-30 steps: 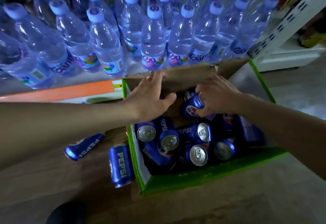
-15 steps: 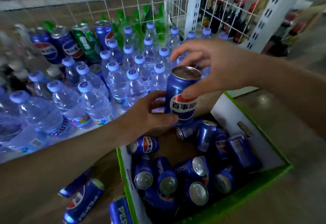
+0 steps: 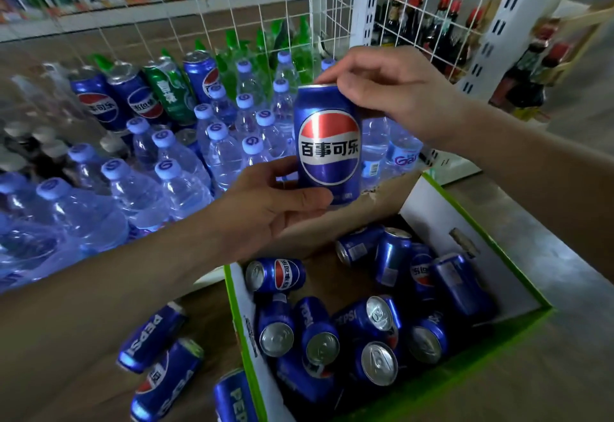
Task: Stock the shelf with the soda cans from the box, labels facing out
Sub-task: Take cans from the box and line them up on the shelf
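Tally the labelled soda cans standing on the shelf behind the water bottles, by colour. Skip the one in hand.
Blue cans: 3
Green can: 1
Total: 4
The dark, blurred containers at far left are not counted.

From my headset view I see only my two forearms and hands. Both arms are bare from the frame edge down to the wrist, no sleeve or cuff showing. My left hand (image 3: 265, 209) and right hand (image 3: 392, 95) wear no gloves, and no watch or band at either wrist.
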